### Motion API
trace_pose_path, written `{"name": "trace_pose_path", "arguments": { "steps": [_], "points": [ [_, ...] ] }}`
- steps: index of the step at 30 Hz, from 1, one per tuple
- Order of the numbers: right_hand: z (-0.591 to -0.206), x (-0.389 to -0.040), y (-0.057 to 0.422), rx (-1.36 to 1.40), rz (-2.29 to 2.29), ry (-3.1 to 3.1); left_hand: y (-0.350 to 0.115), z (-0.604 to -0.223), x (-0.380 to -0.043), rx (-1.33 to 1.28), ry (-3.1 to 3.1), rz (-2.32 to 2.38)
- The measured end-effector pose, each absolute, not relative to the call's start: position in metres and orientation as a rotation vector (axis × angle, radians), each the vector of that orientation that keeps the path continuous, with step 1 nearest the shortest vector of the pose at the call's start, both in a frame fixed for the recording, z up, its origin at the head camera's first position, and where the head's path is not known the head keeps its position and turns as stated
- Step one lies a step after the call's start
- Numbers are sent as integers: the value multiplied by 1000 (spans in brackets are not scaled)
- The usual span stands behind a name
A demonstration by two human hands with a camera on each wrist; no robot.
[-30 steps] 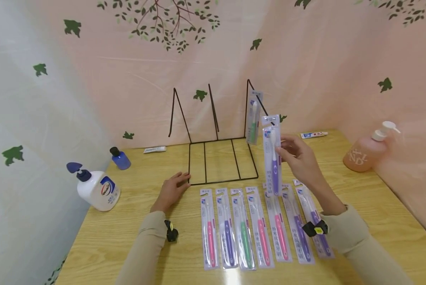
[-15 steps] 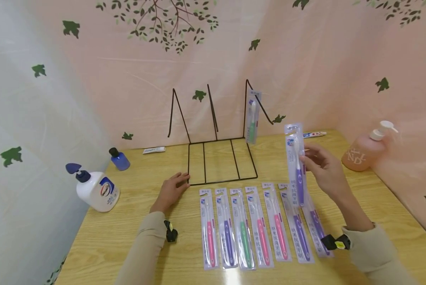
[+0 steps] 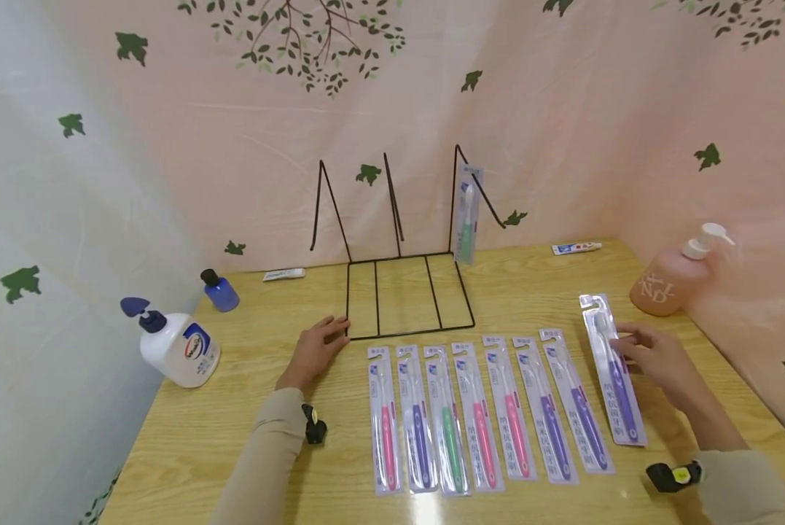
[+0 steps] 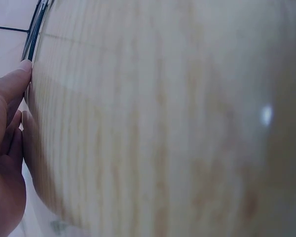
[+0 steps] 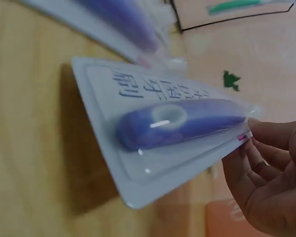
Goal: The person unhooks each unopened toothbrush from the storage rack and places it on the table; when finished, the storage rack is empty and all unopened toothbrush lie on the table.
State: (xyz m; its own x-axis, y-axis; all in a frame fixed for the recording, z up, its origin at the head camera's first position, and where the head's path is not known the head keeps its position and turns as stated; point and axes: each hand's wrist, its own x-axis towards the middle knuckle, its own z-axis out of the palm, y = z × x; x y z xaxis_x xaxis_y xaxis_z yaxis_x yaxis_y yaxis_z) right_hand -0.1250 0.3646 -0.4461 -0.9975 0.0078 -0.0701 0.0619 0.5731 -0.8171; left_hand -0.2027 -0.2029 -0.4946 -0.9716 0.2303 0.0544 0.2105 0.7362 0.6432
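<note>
My right hand [image 3: 657, 361] pinches the edge of a packaged purple toothbrush [image 3: 616, 386] at the right end of the row. In the right wrist view its blister pack [image 5: 167, 123] is tilted close over the table, with a shadow beside it. My left hand [image 3: 316, 350] rests on the table, fingertips at the front left corner of a black wire rack [image 3: 410, 334]; in the left wrist view the thumb [image 4: 17, 79] lies by the dark wire. On the rack's right hook hangs a green toothbrush pack [image 3: 467, 219]. Several packs, such as a pink one [image 3: 385, 430] and a purple one [image 3: 579, 408], lie side by side.
A white pump bottle [image 3: 181, 350] and a small blue bottle [image 3: 220, 292] stand at left. An orange-pink pump bottle [image 3: 670, 277] stands at right. Two small toothpaste tubes lie near the back, one left [image 3: 283, 275], one right [image 3: 576, 249]. Patterned curtains [image 3: 563, 146] enclose the table.
My right hand has carried the purple toothbrush pack from near the rack's right hook to the right and down, beside the row's right end. The left hand has stayed at the rack corner.
</note>
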Motion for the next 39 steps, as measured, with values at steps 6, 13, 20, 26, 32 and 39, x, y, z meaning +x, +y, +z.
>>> {"name": "trace_pose_path", "arguments": {
  "steps": [6,13,20,26,32,39],
  "points": [
    [-468,-123,370,133,-1282,2621,-203,-494,-205,362,2913,1042],
    [-472,-125,365,173,-1211,2623,-202,-495,-206,364,2915,1044],
    [-459,-121,360,169,-1042,2732,-200,-492,-202,373,2910,1046],
    [-439,-123,350,119,-923,2838,-200,-492,-202,364,2903,1049],
    [-398,-148,315,-18,-1008,2988,-200,-490,-201,332,2891,1055],
    [-359,-191,257,-152,-1267,3085,-201,-491,-200,345,2894,1047]
  ]
}}
